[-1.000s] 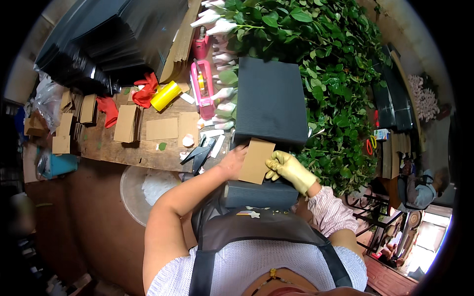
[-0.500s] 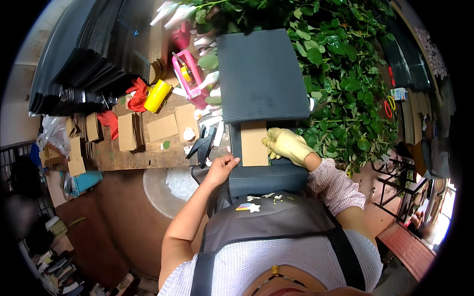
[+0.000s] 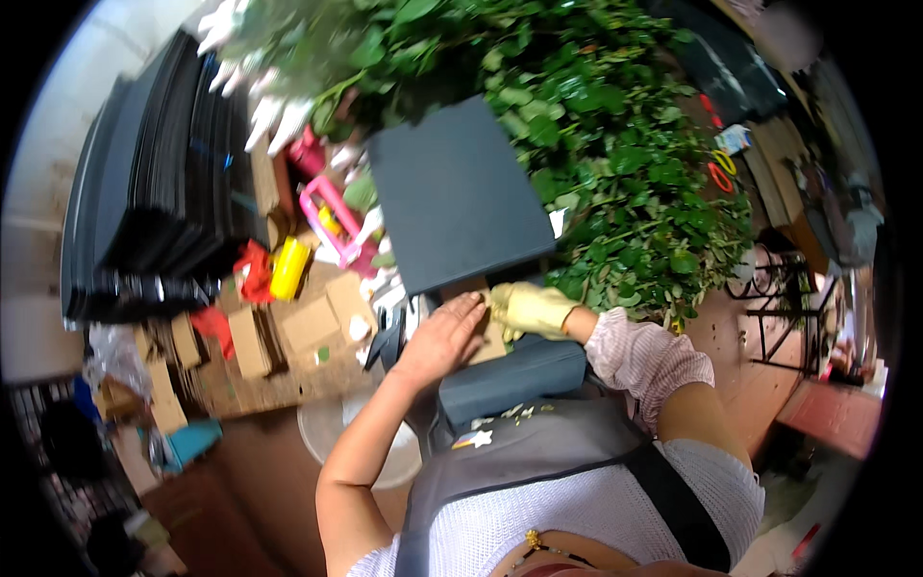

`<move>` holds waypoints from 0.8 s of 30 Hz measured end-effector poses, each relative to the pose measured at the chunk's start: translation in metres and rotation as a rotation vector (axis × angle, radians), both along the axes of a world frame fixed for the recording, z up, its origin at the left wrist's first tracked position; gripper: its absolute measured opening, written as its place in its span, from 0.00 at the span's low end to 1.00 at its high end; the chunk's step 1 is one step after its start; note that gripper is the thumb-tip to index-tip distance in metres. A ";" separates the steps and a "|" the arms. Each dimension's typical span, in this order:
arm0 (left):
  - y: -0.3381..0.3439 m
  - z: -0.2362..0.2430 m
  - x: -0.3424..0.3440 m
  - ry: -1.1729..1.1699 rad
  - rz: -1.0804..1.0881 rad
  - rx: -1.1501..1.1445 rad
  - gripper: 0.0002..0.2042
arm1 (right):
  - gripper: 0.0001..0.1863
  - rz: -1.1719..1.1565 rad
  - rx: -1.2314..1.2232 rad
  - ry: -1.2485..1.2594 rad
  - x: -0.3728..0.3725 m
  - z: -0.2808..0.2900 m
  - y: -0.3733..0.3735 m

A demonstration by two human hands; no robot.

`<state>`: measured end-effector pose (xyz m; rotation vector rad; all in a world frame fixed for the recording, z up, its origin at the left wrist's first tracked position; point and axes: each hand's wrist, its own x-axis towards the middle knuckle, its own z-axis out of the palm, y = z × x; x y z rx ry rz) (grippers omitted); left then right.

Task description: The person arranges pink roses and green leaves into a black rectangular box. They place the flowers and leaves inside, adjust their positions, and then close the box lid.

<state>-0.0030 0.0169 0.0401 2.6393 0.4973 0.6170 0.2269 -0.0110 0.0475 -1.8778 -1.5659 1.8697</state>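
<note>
A dark grey ribbed sheet (image 3: 461, 197) lies in front of me, its near part folded into a thick dark flap (image 3: 514, 382) by my apron. Between the two is a tan cardboard piece (image 3: 487, 348), partly covered by my hands. My bare left hand (image 3: 442, 338) rests over its left side, fingers stretched out flat toward the glove. In a pale yellow glove, my right hand (image 3: 531, 312) bears on the cardboard's right side with curled fingers. Whatever lies between those gloved fingertips is hidden.
Leafy green stems (image 3: 625, 183) are heaped behind and to the right. On the wooden table (image 3: 288, 388) at left are a pink tape dispenser (image 3: 336, 223), a yellow roll (image 3: 289, 268), cardboard pieces (image 3: 252, 341) and a black tool (image 3: 385, 338). Dark sheets (image 3: 159, 163) stand stacked far left.
My left hand has moved from the cardboard's left edge up and over it, close to the glove. The gloved hand has shifted slightly left across the cardboard. The whole view has tilted.
</note>
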 end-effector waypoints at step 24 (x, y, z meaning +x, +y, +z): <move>0.007 -0.046 0.013 0.386 -0.123 0.061 0.46 | 0.31 -0.103 1.339 -1.119 0.112 0.085 0.051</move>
